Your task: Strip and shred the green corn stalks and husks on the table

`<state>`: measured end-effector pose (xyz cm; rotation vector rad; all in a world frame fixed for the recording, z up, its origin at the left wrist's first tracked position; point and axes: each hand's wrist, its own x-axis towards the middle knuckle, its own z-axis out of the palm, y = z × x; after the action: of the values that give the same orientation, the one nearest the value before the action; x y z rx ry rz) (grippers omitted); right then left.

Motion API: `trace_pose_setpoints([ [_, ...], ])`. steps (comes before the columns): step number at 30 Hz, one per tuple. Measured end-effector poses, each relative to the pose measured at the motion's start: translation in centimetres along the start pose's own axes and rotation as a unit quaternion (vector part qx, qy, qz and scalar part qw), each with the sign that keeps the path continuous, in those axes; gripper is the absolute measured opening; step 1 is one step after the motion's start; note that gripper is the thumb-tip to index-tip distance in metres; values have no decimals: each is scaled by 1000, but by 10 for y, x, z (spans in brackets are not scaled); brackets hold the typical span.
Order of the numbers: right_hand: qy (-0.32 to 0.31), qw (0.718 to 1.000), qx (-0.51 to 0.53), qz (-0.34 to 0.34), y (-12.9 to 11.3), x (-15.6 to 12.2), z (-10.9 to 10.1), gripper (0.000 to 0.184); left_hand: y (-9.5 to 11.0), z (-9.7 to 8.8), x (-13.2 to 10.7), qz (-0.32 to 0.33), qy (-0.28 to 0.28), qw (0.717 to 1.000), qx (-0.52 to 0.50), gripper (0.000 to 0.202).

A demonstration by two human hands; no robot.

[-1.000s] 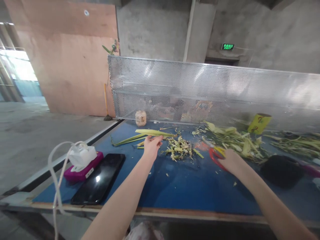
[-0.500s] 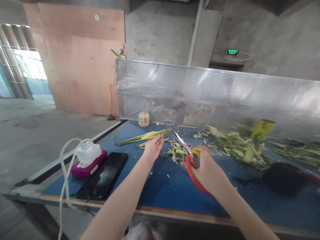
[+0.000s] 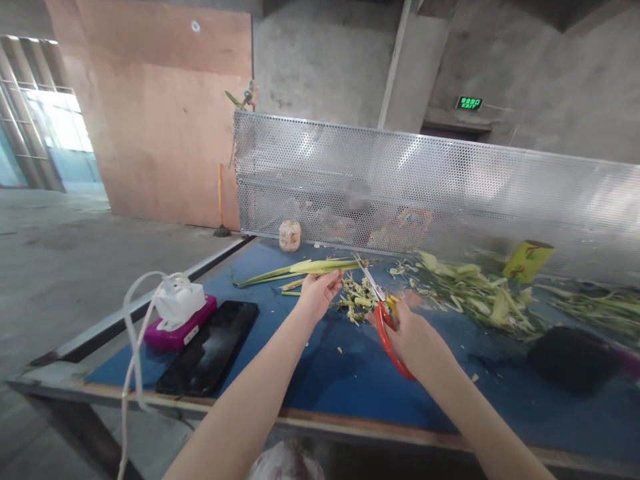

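My left hand (image 3: 320,295) is closed on a long yellow-green plant stalk with narrow leaves (image 3: 309,267). The leafy end reaches left over the table. In my right hand (image 3: 419,339) are red-handled scissors (image 3: 384,323), their blades pointing up and away from me. The blade tips are at the stalk's right end; whether they touch it I cannot tell. A small heap of cut plant pieces (image 3: 356,303) lies just beyond and between my hands. Yellow stems (image 3: 290,285) rest on the table behind my left hand.
Leafy trimmings (image 3: 467,290) spread on the right by a tilted yellow container (image 3: 529,261). A phone (image 3: 210,350) and a white charger (image 3: 180,303) on a magenta block (image 3: 200,323) lie left. A jar (image 3: 290,236) stands before the perforated metal screen (image 3: 325,160). A dark object (image 3: 573,360) sits far right.
My left hand has moved right with the stalk, bringing its right end to the scissors' blade tips. The blades now look closer together. The scissors have shifted only slightly.
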<state>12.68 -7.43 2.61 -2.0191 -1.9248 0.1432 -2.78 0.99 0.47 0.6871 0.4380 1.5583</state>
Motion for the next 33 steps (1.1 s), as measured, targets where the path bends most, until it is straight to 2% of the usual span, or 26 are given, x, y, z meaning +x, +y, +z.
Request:
trace_pose_setpoints([
  [8, -10, 999, -44, 12, 0, -3, -6, 49, 0, -1, 2, 4, 18, 1000, -2, 16],
  [12, -19, 998, -56, 27, 9, -3, -9, 54, 1, -3, 4, 12, 38, 999, -9, 16],
  [15, -11, 995, -65, 69, 24, 3, -13, 57, 3, -4, 5, 16, 52, 998, -15, 17],
  [18, -29, 988, -76, 133, 49, 17, -15, 55, 4, -3, 5, 19, 56, 998, -16, 19],
  [20, -40, 981, -85, 170, 68, 28, -10, 49, 4, -3, 4, 22, 54, 998, -13, 22],
  [22, -55, 979, -94, 171, 84, 35, -3, 43, 4, -2, 4, 27, 52, 998, -7, 25],
  [25, -63, 978, -128, 153, 90, 36, 6, 40, 2, -1, 4, 43, 55, 998, 10, 31],
  [27, 0, 973, -180, 145, 79, 32, 7, 43, 1, -1, 5, 57, 57, 996, 27, 36],
  [28, 37, 971, -206, 116, 70, 31, 7, 40, 0, -1, 5, 63, 57, 996, 37, 39],
  [30, 78, 977, -199, -3, 47, 31, 6, 34, -2, -1, 6, 72, 57, 994, 58, 42],
  [31, 72, 980, -180, -49, 35, 33, 6, 32, -2, -1, 6, 75, 57, 993, 70, 42],
  [33, 39, 980, -170, -92, 14, 42, 10, 34, -3, -2, 5, 81, 57, 991, 95, 42],
])
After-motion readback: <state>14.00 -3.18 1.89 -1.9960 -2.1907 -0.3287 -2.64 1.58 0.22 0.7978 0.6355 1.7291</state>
